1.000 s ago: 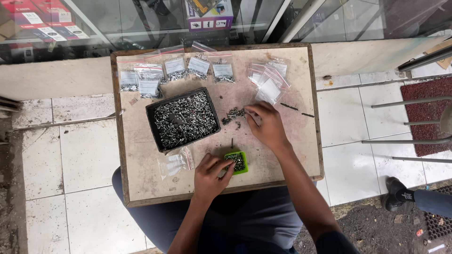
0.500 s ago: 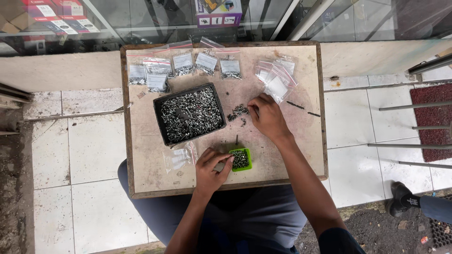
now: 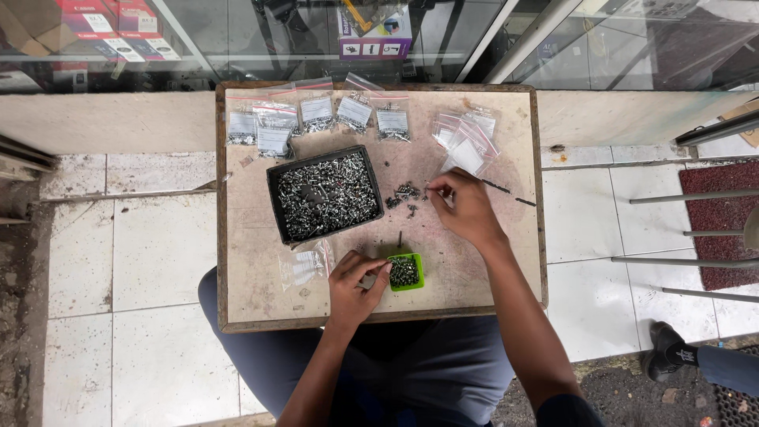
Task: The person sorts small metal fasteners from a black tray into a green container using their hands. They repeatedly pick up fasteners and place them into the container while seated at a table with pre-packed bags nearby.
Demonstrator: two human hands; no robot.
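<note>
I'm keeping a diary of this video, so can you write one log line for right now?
left hand: beside green cup of screws | right hand: at loose screws | black tray: full | board: on lap

White floor tiles in daylight, a glass shopfront at twelve o'clock, a red mat at three.

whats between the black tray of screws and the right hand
In the head view, a small loose pile of screws lies on the board between the black tray and the right hand.
</note>
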